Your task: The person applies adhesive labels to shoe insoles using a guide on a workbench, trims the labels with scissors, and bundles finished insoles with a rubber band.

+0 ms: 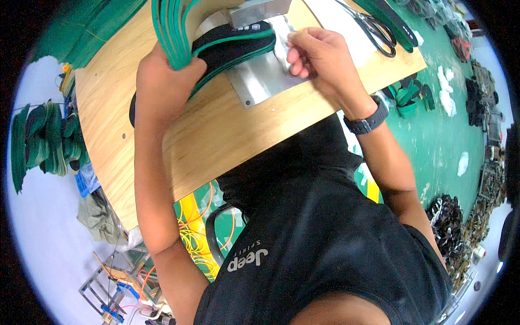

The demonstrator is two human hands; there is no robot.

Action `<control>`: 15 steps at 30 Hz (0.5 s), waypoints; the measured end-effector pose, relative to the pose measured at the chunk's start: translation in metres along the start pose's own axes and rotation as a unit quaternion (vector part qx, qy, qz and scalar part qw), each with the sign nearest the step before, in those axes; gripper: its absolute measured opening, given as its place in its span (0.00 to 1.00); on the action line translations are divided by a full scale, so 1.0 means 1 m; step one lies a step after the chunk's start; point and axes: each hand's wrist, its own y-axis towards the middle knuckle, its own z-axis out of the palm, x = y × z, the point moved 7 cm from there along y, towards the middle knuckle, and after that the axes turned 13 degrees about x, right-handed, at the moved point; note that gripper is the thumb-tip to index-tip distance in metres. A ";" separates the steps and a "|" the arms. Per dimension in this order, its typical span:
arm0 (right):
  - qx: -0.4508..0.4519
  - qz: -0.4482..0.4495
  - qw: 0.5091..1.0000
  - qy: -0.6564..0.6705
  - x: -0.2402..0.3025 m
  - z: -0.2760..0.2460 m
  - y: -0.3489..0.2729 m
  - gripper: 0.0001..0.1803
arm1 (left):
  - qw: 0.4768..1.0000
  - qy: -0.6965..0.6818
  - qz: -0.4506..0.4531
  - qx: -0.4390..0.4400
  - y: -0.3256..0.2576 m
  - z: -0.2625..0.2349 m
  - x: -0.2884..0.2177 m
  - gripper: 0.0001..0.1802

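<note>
Left hand point(165, 73) fingers clamped on green belts point(173, 30). Right hand point(317, 54) fingers curled, seemingly pinching white cloth point(281, 38). Scissors point(376, 30) beyond, on bench point(216, 130).

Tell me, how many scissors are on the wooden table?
1. The black-handled metal scissors lie at the far right corner of the light wooden table, beyond the right hand. More could be hidden under the bundle of green straps in the left hand.

Both bare forearms reach forward, the left hand point(165, 67) closed in a firm grasp (knuckles up), the right hand point(317, 54) curled, fingertips pinching.
</note>
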 end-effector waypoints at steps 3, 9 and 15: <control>0.006 0.018 1.000 -0.012 0.001 0.001 -0.004 0.10 | 0.985 -0.159 0.024 -0.056 -0.002 -0.015 0.015 0.14; 0.061 0.039 0.990 -0.122 0.004 0.016 0.015 0.11 | 0.961 -0.254 0.075 -0.083 -0.003 -0.027 0.034 0.11; 0.051 0.041 0.993 -0.103 -0.004 0.014 0.021 0.11 | 0.966 -0.234 0.075 -0.082 -0.005 -0.021 0.029 0.11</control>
